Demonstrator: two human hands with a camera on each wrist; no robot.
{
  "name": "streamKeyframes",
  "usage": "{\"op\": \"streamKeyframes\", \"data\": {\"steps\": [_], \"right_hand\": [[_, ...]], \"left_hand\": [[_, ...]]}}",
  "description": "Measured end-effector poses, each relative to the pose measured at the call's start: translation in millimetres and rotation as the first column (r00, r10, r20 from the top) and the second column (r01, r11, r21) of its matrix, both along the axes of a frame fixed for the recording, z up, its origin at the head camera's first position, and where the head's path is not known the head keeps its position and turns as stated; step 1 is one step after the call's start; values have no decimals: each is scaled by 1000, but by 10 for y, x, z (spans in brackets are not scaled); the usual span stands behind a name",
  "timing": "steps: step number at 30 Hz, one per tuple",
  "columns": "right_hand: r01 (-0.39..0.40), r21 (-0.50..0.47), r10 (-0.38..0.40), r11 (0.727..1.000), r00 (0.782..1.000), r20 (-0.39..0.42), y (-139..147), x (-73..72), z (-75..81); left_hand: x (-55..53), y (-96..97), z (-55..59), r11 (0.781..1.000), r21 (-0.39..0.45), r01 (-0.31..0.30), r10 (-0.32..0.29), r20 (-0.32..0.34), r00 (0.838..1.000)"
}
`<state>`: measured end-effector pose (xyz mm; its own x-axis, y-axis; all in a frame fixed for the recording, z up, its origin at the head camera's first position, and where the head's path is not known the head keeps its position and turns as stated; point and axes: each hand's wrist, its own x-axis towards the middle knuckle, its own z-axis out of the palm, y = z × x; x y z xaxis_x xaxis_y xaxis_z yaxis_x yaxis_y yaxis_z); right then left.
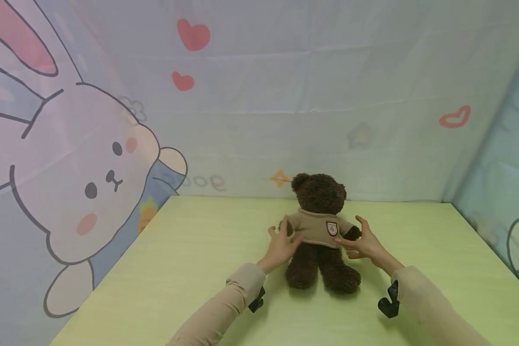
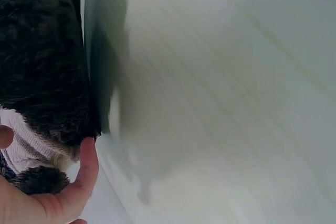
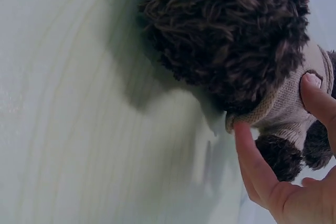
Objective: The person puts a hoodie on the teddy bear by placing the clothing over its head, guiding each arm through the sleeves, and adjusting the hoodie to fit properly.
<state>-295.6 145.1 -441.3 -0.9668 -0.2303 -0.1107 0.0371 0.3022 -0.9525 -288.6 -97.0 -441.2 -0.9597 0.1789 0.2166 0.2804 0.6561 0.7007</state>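
A dark brown teddy bear [image 1: 319, 192] in a beige knitted sweater [image 1: 313, 227] with a shield badge [image 1: 331, 228] is at the back of the table, legs towards me. My left hand [image 1: 281, 247] is at its side with fingers spread, the thumb near the sweater's hem. My right hand [image 1: 367, 245] flanks the other side, its thumb by the badge and a finger beyond the bear's arm. In the right wrist view a fingertip [image 3: 242, 129] meets the hem. The left wrist view shows a fingertip [image 2: 88, 145] against the dark fur [image 2: 47, 56]. The bear's back is hidden.
The pale green table [image 1: 225, 230] ends at a printed cloth backdrop [image 1: 259, 129] just behind the bear. A large cartoon rabbit [image 1: 95, 178] is printed on the left. Black camera mounts [image 1: 389, 300] hang beneath both wrists.
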Motion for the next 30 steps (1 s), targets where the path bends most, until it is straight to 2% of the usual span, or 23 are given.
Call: {"op": "streamKeyframes", "data": {"steps": [4, 7, 9, 12, 15, 19, 22, 24, 26, 28, 30], "right_hand": [[6, -21, -6, 1000, 1000, 26, -7, -2, -11], [-10, -63, 15, 998, 997, 81, -21, -25, -8], [-39, -136, 56, 990, 991, 124, -37, -48, -6], [-79, -281, 128, 957, 979, 159, -58, -64, -5], [-91, -375, 149, 922, 980, 129, -85, -73, 1], [-58, -397, 82, 916, 996, 44, -139, -89, 27], [-40, -405, 41, 914, 999, -6, -200, -90, 16], [-41, -405, 42, 914, 999, -7, -237, -80, -18], [-41, -395, 50, 918, 999, 13, -260, -68, -61], [-32, -376, 52, 926, 998, 42, -261, -65, -90], [-18, -355, 46, 935, 996, 71, -249, -72, -95]], "left_hand": [[5, -30, 4, 1000, -2, 2, -2, 4, 1000], [-35, -53, -10, 999, -3, 34, -34, -46, 998], [-76, -55, -33, 998, 2, 66, -65, -90, 994], [-117, -45, -69, 994, 38, 102, -98, -114, 989], [-133, -30, -75, 987, 123, 103, -91, -100, 991], [-175, -18, -37, 982, 165, 94, -72, -137, 988], [-231, -23, -50, 993, 94, 69, -50, -192, 980], [-263, -33, -99, 999, 3, 38, -36, -220, 975], [-284, -40, -141, 996, -87, 18, -39, -238, 971], [-291, -44, -145, 989, -148, 31, -63, -218, 974], [-287, -47, -107, 985, -166, 57, -86, -172, 981]]}}
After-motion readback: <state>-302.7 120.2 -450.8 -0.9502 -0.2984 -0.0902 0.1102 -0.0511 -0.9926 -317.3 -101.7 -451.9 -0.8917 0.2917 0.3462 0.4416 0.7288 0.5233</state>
